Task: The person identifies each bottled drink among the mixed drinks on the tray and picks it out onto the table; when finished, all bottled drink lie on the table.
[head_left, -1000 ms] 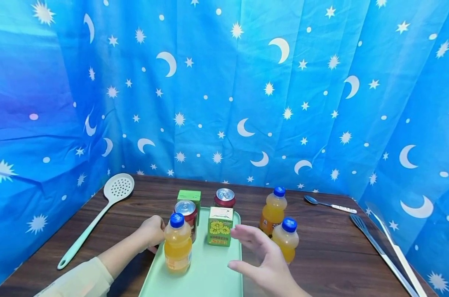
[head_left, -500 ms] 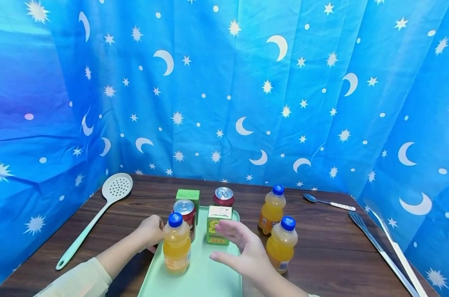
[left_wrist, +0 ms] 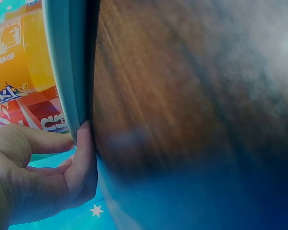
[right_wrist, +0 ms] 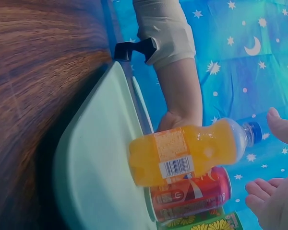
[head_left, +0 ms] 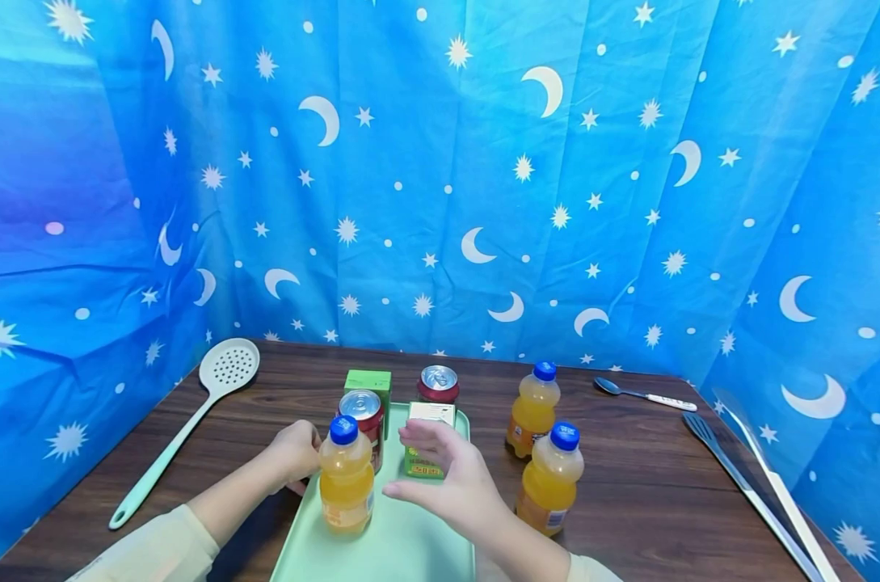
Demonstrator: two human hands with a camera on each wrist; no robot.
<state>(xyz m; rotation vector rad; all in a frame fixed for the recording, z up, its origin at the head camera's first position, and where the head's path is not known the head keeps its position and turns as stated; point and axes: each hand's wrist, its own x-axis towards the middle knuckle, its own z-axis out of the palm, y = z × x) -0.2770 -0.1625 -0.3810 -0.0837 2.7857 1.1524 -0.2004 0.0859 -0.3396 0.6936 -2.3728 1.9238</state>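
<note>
My left hand pinches the left rim of a pale green tray; the left wrist view shows thumb and fingers on the tray's edge. On the tray stand an orange drink bottle with a blue cap, a red soda can behind it, and a green drink carton with yellow flowers. My right hand hovers over the tray, fingers spread, partly covering that carton. In the right wrist view, the right hand is apart from the bottle.
Another green carton and red can stand at the tray's far end. Two orange drink bottles, one farther and one nearer, stand right of the tray. A skimmer lies left; a spoon and slotted turner lie right.
My right hand has moved left, from beside the right-hand bottles to over the tray in front of the flowered carton. The left hand stays at the tray's rim.
</note>
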